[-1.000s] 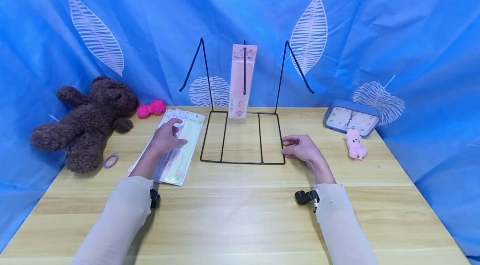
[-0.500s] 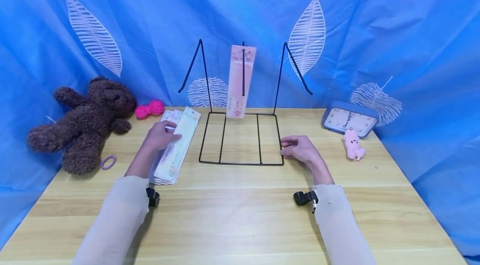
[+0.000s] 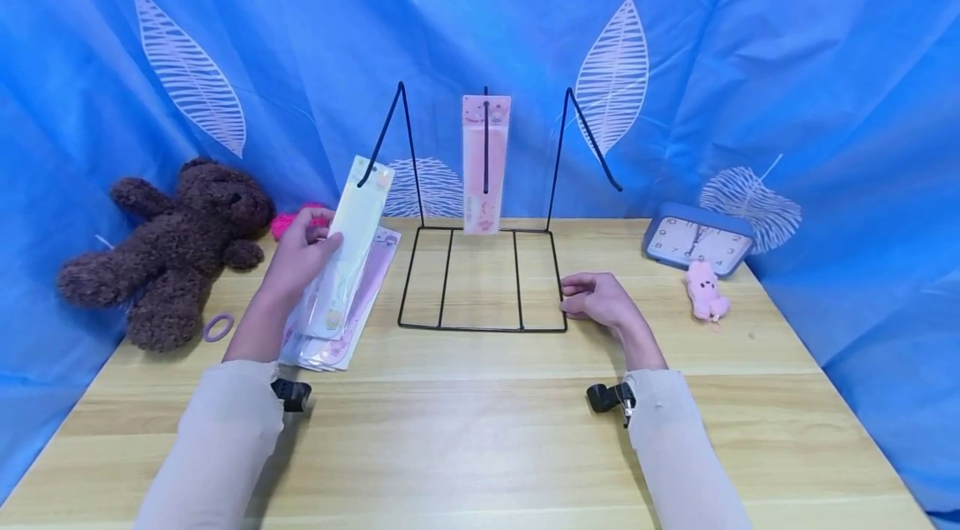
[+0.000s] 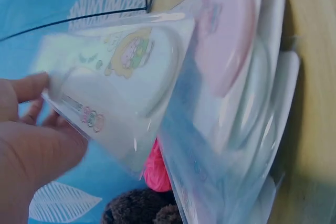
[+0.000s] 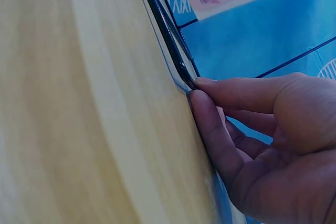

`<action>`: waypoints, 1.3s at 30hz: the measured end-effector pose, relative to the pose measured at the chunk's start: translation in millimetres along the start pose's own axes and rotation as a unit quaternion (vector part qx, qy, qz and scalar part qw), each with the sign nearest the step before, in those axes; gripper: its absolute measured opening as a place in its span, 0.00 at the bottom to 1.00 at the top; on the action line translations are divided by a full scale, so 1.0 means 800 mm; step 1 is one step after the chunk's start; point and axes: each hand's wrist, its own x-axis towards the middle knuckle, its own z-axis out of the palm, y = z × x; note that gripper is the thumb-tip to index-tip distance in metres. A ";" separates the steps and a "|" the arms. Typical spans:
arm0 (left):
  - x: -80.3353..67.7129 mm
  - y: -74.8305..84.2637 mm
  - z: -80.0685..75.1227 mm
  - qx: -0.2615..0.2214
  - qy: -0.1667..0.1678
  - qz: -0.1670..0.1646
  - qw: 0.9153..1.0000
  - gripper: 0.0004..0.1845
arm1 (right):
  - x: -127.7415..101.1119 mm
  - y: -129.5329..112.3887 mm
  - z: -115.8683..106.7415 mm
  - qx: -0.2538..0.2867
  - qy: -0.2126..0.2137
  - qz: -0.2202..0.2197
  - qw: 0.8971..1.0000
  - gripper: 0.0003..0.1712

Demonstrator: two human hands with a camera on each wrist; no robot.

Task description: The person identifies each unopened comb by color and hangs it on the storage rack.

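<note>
My left hand [image 3: 294, 255] pinches a packaged comb [image 3: 351, 242], pale yellow-green in a clear sleeve, by its left edge. The pack is tilted up, and its top end overlaps the tip of the left arm of a black wire rack [image 3: 444, 280] in the head view. Beneath it lies a stack of more packs [image 4: 231, 40], a pink one uppermost. My right hand [image 3: 597, 297] pinches the right side of the rack's base near the front corner; thumb and finger meet at the wire in the right wrist view. A pink packaged comb [image 3: 486, 167] hangs from the rack's middle arm.
At left are a brown teddy bear [image 3: 191, 251], a purple ring [image 3: 218, 327] and a bright pink bow-shaped item [image 3: 282, 223]. A blue clock [image 3: 697, 240] with a small pink plush [image 3: 707, 292] before it stands at right. Behind hangs a blue leaf-print curtain [image 3: 510, 5].
My left hand reached onto the stack, took hold of the top pack and lifted it up towards the rack's left arm, baring a pink pack below. The right hand stays at the base.
</note>
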 end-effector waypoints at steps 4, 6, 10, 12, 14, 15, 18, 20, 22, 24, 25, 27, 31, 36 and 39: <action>-0.005 0.002 -0.008 -0.040 0.007 0.046 0.998 0.20 | 0.000 0.001 -0.001 0.000 -0.002 0.002 1.000 0.33; -0.007 0.003 -0.011 -0.046 0.016 0.073 0.996 0.19 | -0.001 0.000 -0.001 0.000 0.001 0.004 1.000 0.33; -0.014 0.007 -0.021 -0.078 0.036 0.118 0.989 0.16 | -0.001 -0.003 -0.003 -0.006 0.003 0.005 1.000 0.34; -0.018 0.010 -0.026 -0.116 0.048 0.137 0.983 0.15 | -0.001 -0.004 -0.004 -0.011 0.003 0.003 1.000 0.34; -0.021 0.014 -0.032 -0.153 0.055 0.154 0.975 0.16 | -0.001 -0.006 -0.005 -0.014 0.002 0.002 1.000 0.34; -0.023 0.015 -0.036 -0.162 0.057 0.163 0.972 0.16 | -0.001 -0.007 -0.005 -0.015 0.002 0.002 1.000 0.34; -0.028 0.020 -0.046 -0.183 0.053 0.181 0.965 0.16 | -0.001 -0.009 -0.005 -0.015 0.002 0.004 1.000 0.34; -0.032 0.022 -0.053 -0.184 0.051 0.185 0.964 0.16 | -0.001 -0.009 -0.005 -0.013 0.002 0.004 1.000 0.33; -0.036 0.024 -0.059 -0.180 0.049 0.187 0.965 0.16 | -0.001 -0.009 -0.005 -0.010 0.002 0.005 1.000 0.33; -0.039 0.026 -0.063 -0.179 0.043 0.187 0.965 0.16 | -0.001 -0.009 -0.004 -0.008 0.002 0.005 1.000 0.33; -0.041 0.027 -0.064 -0.177 0.040 0.187 0.965 0.16 | -0.001 -0.009 -0.004 -0.007 0.003 0.005 1.000 0.33; -0.044 0.030 -0.067 -0.171 0.032 0.188 0.967 0.16 | -0.002 -0.008 -0.004 -0.008 0.004 0.004 1.000 0.33; -0.048 0.034 -0.072 -0.177 0.006 0.203 0.963 0.15 | -0.003 -0.007 -0.004 -0.009 0.007 0.005 1.000 0.33; -0.055 0.030 -0.081 -0.207 -0.041 0.252 0.944 0.14 | -0.003 -0.005 -0.002 -0.007 0.005 0.009 1.000 0.32; -0.058 0.031 -0.082 -0.211 -0.068 0.266 0.938 0.15 | -0.003 -0.005 -0.002 -0.008 0.007 0.009 1.000 0.33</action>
